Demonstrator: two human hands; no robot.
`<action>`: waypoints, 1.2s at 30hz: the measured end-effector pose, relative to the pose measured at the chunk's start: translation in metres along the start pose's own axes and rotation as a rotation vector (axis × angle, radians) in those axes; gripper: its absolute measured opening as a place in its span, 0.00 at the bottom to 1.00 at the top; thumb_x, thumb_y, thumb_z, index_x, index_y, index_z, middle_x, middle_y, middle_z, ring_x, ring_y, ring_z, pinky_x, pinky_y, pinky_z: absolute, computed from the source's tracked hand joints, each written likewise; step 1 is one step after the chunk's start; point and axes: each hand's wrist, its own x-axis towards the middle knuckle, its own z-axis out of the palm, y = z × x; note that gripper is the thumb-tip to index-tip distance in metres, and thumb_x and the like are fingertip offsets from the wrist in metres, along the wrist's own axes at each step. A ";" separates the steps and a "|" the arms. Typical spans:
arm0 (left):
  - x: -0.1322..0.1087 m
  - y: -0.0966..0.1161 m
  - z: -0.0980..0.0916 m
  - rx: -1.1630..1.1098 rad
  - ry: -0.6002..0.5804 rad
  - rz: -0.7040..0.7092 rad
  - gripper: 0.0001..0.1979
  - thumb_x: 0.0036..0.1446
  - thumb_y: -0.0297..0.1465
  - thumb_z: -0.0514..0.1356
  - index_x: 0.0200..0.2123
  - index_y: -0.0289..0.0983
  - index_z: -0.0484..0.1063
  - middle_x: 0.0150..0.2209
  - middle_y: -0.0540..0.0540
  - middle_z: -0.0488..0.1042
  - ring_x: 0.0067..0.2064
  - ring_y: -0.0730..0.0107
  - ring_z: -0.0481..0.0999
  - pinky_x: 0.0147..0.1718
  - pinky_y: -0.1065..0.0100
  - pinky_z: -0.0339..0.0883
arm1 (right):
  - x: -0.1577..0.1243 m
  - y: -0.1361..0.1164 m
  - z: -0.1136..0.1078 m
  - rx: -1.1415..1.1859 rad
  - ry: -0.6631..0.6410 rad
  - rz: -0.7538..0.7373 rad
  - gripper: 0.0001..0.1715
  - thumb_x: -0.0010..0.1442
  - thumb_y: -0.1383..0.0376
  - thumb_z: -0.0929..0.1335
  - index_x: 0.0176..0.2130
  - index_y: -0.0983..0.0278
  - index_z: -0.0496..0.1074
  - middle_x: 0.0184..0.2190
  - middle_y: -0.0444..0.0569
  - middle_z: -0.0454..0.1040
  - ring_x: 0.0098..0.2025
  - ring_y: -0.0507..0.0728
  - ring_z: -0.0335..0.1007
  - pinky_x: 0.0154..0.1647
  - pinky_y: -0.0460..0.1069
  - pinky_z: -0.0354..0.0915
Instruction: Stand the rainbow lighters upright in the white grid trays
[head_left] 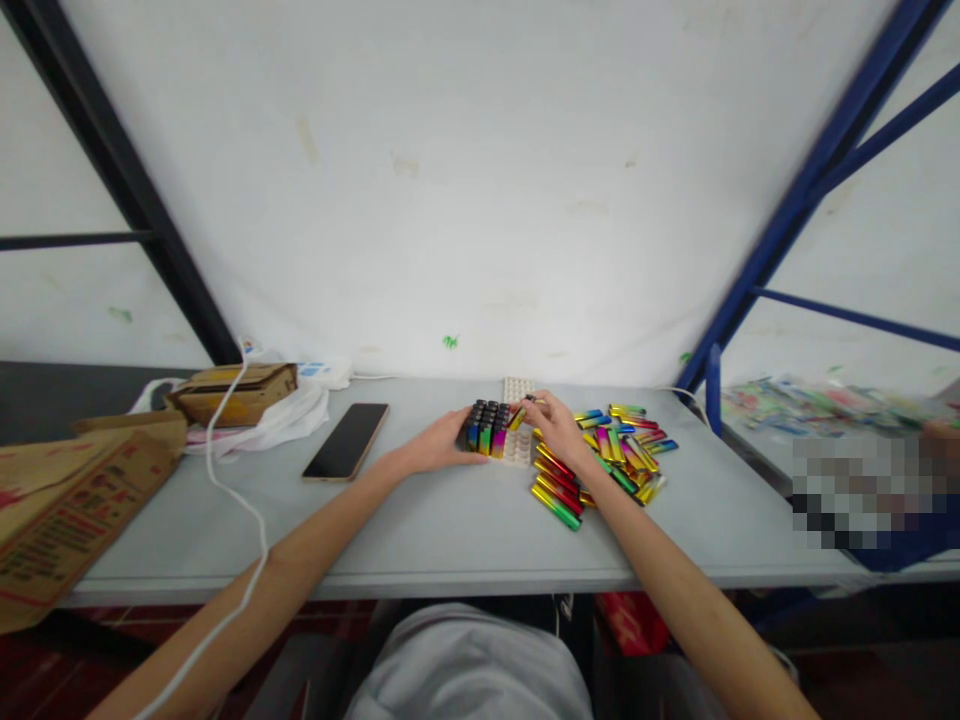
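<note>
My left hand (445, 442) is wrapped round the left side of a block of upright lighters (487, 428), its thumb along the front. These have black tops and shiny bodies in blue, green, yellow and magenta. They stand in a white tray (517, 450) with rows of cups, bare on its right part. Between the fingertips of my right hand (555, 424) is a single yellow lighter (517, 417), tilted over the tray beside the block. To the right lies a loose pile of lighters (619, 447) in metallic red, gold, green and blue, partly hidden by my right forearm.
Behind the block, a white cupped strip (519, 386) reaches toward the wall. A phone (346, 441) lies left of my hand. Cardboard boxes (236, 392) and a white cable (225, 478) are farther left. Blue frame bars (787, 215) rise at right, near another person's blurred work area.
</note>
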 end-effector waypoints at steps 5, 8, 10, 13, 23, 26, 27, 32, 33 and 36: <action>-0.001 -0.002 0.001 0.032 -0.003 -0.023 0.44 0.50 0.51 0.70 0.63 0.35 0.63 0.58 0.36 0.73 0.57 0.45 0.73 0.58 0.54 0.65 | 0.002 0.005 -0.002 -0.323 -0.041 -0.061 0.14 0.64 0.51 0.68 0.41 0.58 0.70 0.31 0.46 0.81 0.34 0.59 0.77 0.40 0.52 0.68; -0.001 -0.001 0.000 0.030 -0.008 -0.031 0.44 0.50 0.51 0.70 0.63 0.34 0.63 0.58 0.36 0.73 0.57 0.45 0.73 0.58 0.53 0.65 | 0.003 0.009 -0.001 -0.463 -0.143 -0.107 0.10 0.66 0.57 0.67 0.45 0.59 0.70 0.36 0.48 0.82 0.39 0.59 0.77 0.45 0.53 0.67; -0.001 -0.001 0.000 0.022 -0.011 -0.035 0.44 0.50 0.50 0.70 0.63 0.34 0.63 0.59 0.35 0.73 0.58 0.45 0.73 0.59 0.53 0.65 | 0.003 0.011 0.000 -0.595 -0.153 -0.124 0.11 0.65 0.61 0.68 0.48 0.60 0.71 0.43 0.51 0.82 0.45 0.60 0.76 0.51 0.54 0.65; -0.001 -0.002 0.000 0.025 -0.003 -0.044 0.45 0.49 0.50 0.70 0.64 0.34 0.62 0.60 0.35 0.72 0.59 0.44 0.72 0.60 0.52 0.64 | 0.003 0.007 -0.005 -0.727 -0.225 -0.146 0.11 0.66 0.59 0.68 0.46 0.61 0.74 0.45 0.52 0.81 0.48 0.60 0.75 0.53 0.54 0.64; -0.001 -0.005 0.001 0.018 0.011 -0.016 0.44 0.48 0.51 0.70 0.63 0.36 0.63 0.59 0.37 0.73 0.58 0.43 0.73 0.59 0.54 0.66 | 0.007 0.025 -0.068 -1.121 -0.023 0.022 0.22 0.70 0.62 0.61 0.59 0.67 0.71 0.58 0.62 0.73 0.59 0.64 0.68 0.60 0.54 0.59; -0.001 -0.006 0.001 0.031 0.006 -0.032 0.45 0.49 0.51 0.70 0.64 0.35 0.62 0.60 0.35 0.72 0.59 0.42 0.72 0.60 0.52 0.64 | 0.008 0.032 -0.075 -1.129 -0.150 0.081 0.20 0.70 0.59 0.63 0.54 0.64 0.75 0.53 0.59 0.77 0.56 0.62 0.71 0.57 0.51 0.61; -0.001 -0.006 0.001 0.035 0.000 -0.033 0.46 0.49 0.52 0.70 0.64 0.34 0.62 0.60 0.35 0.71 0.59 0.42 0.72 0.60 0.51 0.64 | 0.009 0.032 -0.076 -1.137 -0.166 0.095 0.20 0.70 0.58 0.63 0.52 0.63 0.76 0.52 0.59 0.78 0.55 0.62 0.72 0.56 0.51 0.61; -0.002 -0.007 0.001 0.030 -0.009 -0.002 0.46 0.51 0.51 0.69 0.65 0.33 0.61 0.61 0.35 0.71 0.60 0.41 0.71 0.60 0.53 0.64 | 0.011 0.031 -0.077 -1.131 -0.146 0.154 0.22 0.68 0.60 0.64 0.57 0.67 0.73 0.47 0.59 0.79 0.50 0.62 0.75 0.51 0.51 0.63; -0.002 -0.007 0.001 0.030 -0.002 0.001 0.45 0.50 0.51 0.69 0.65 0.34 0.61 0.61 0.35 0.71 0.60 0.40 0.71 0.60 0.53 0.64 | 0.011 0.031 -0.077 -1.124 -0.143 0.165 0.24 0.67 0.61 0.65 0.59 0.68 0.72 0.47 0.59 0.79 0.49 0.62 0.75 0.51 0.51 0.63; -0.001 -0.006 0.001 0.035 0.006 -0.014 0.45 0.49 0.50 0.70 0.64 0.33 0.63 0.60 0.35 0.71 0.60 0.39 0.71 0.60 0.52 0.64 | 0.009 0.033 -0.078 -1.128 -0.150 0.163 0.22 0.65 0.61 0.67 0.56 0.67 0.73 0.48 0.59 0.78 0.49 0.62 0.74 0.50 0.51 0.63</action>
